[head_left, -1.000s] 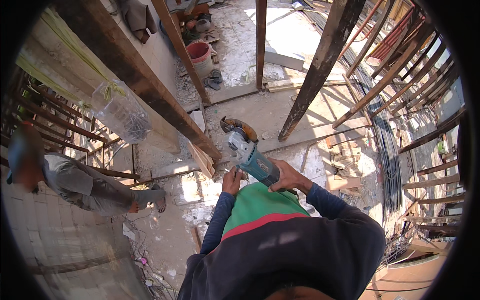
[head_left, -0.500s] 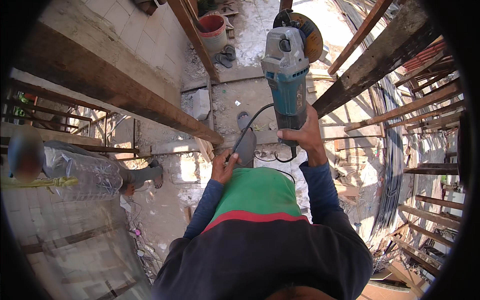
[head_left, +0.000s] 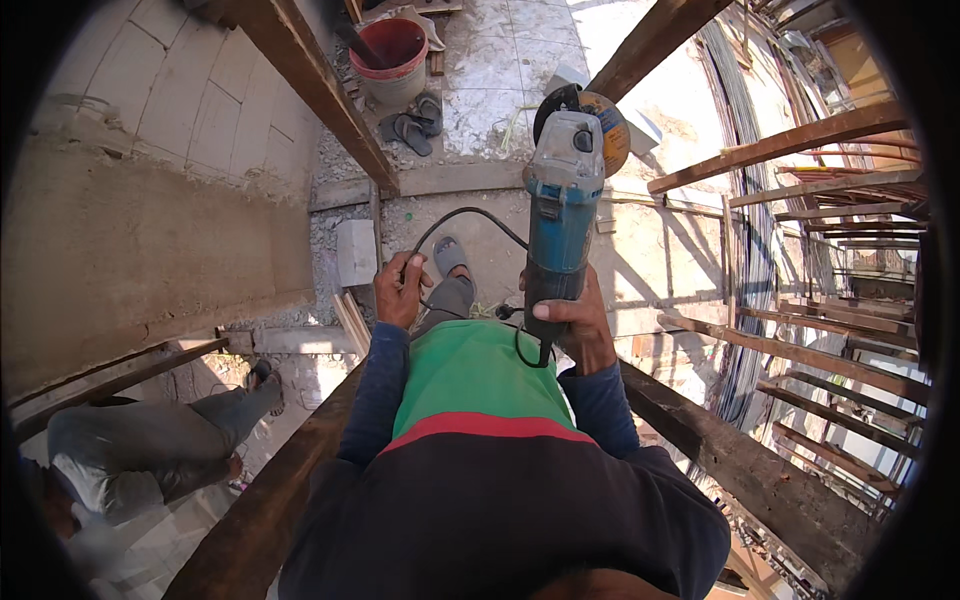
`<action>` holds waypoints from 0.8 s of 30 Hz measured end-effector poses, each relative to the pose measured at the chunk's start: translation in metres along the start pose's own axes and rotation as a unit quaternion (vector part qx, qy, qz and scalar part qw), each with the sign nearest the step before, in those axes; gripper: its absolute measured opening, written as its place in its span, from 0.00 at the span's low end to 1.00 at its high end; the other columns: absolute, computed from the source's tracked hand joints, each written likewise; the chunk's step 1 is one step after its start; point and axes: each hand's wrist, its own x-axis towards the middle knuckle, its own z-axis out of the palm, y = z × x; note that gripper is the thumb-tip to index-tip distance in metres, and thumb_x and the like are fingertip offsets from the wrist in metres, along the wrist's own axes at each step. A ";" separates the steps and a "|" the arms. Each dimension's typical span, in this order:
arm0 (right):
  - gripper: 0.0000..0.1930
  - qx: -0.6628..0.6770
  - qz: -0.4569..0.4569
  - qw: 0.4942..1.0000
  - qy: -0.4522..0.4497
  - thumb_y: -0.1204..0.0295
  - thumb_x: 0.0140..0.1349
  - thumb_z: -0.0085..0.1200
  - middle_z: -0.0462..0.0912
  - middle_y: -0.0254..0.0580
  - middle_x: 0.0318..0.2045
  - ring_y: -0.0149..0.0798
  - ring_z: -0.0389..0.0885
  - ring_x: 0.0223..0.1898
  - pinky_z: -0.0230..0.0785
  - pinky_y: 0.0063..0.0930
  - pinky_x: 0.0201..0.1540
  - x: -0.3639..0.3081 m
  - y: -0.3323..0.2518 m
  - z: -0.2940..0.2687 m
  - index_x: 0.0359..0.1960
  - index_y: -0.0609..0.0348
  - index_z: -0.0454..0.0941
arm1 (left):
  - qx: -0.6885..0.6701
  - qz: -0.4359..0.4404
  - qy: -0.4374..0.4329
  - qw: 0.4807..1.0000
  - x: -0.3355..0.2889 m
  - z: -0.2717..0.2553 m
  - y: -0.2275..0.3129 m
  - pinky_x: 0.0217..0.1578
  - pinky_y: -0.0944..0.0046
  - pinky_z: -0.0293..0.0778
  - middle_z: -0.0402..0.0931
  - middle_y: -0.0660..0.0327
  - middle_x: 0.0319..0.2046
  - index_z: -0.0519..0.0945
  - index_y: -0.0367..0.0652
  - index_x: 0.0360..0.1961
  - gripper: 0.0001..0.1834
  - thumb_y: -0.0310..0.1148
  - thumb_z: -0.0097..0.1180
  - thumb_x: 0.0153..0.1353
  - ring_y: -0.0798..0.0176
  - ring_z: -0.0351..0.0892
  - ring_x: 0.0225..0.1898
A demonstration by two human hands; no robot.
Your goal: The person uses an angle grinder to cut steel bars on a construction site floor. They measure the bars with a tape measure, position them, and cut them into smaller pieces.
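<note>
A teal and grey angle grinder [head_left: 560, 222] is upright in front of me, its disc end pointing away. My right hand [head_left: 585, 322] wraps round the dark rear handle, thumb across the top. At the far end sits an orange and grey disc [head_left: 611, 135], partly covered by a dark guard [head_left: 556, 112]. A black power cord [head_left: 462, 211] loops over to my left hand [head_left: 400, 289], which pinches it between thumb and fingers. Another stretch of cord hangs in a loop below the handle.
Wooden posts [head_left: 312, 92] and beams [head_left: 760, 470] stand close on both sides. Ahead are a red-lined bucket [head_left: 392, 62], a pair of slippers [head_left: 411, 127] and a pale block [head_left: 355, 252]. Long metal bars [head_left: 745, 290] lie at right. Another person [head_left: 140, 447] is at lower left.
I have moved forward; the posts now stand beside me and the bucket and slippers look nearer. The grinder has come lower and closer to my body. Both hands keep their holds.
</note>
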 end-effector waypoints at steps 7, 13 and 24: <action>0.32 -0.085 0.009 0.996 0.014 0.69 0.35 0.67 0.79 0.42 0.34 0.35 0.79 0.33 0.75 0.29 0.42 0.161 -0.039 -0.002 0.46 0.67 0.73 | 0.061 -0.014 0.028 0.998 0.076 -0.039 0.033 0.23 0.70 0.66 0.76 0.62 0.18 0.79 0.36 0.37 0.14 0.38 0.51 0.66 0.74 0.71 0.20; 0.28 -0.018 -0.051 0.998 -0.015 0.71 0.40 0.65 0.81 0.48 0.37 0.38 0.82 0.36 0.77 0.31 0.41 0.288 -0.101 -0.002 0.46 0.69 0.73 | 0.071 -0.043 0.000 0.997 0.123 -0.030 0.029 0.26 0.71 0.69 0.76 0.61 0.19 0.79 0.34 0.36 0.11 0.34 0.55 0.64 0.72 0.75 0.22; 0.23 0.006 -0.202 0.979 0.020 0.74 0.45 0.63 0.82 0.52 0.36 0.39 0.83 0.33 0.79 0.30 0.34 0.618 -0.187 -0.059 0.44 0.73 0.74 | -0.012 -0.065 -0.009 0.998 0.329 0.048 0.142 0.27 0.71 0.70 0.78 0.61 0.21 0.77 0.32 0.48 0.15 0.32 0.51 0.65 0.71 0.75 0.24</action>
